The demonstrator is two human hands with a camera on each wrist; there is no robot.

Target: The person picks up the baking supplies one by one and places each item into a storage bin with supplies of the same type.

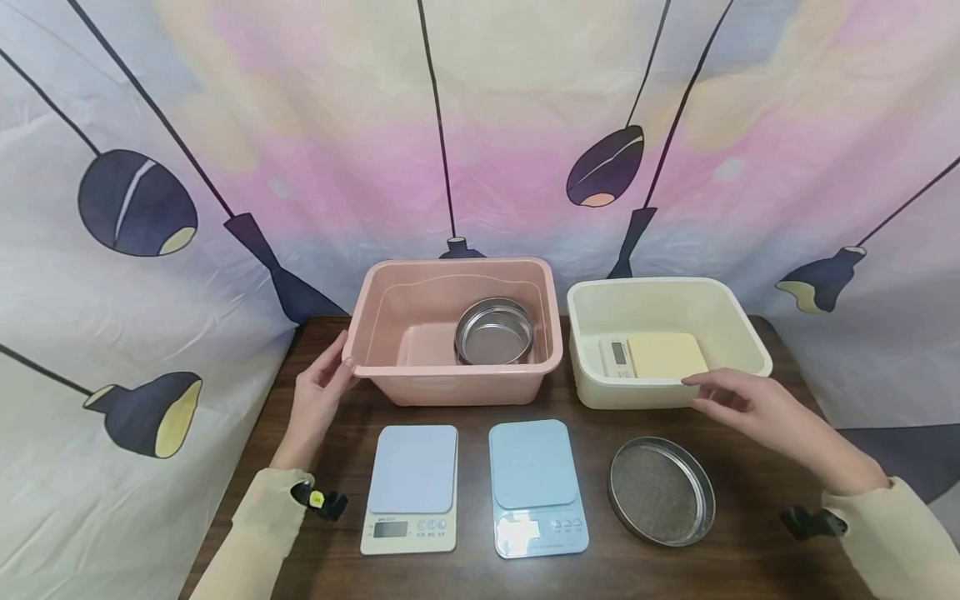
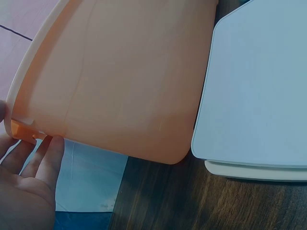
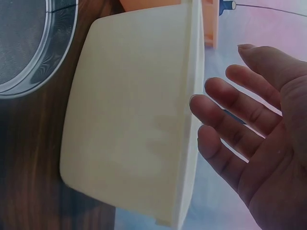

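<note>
In the head view, my left hand (image 1: 318,396) is at the front left corner of a pink plastic basin (image 1: 450,387). The left wrist view shows its fingers (image 2: 50,155) beneath the basin's rim, the thumb at the outer edge, pinching it. A metal sieve (image 1: 495,333) lies inside that basin. My right hand (image 1: 757,404) hovers by the front rim of a cream basin (image 1: 645,395), fingers loosely bent around nothing. Inside the cream basin is a kitchen scale (image 1: 667,356) with a yellowish plate.
Two more kitchen scales, one white (image 1: 412,487) and one light blue (image 1: 536,487), lie before the pink basin on the dark wooden table (image 1: 472,575). A second round sieve (image 1: 662,492) lies to their right. Behind hangs a patterned cloth (image 1: 337,167).
</note>
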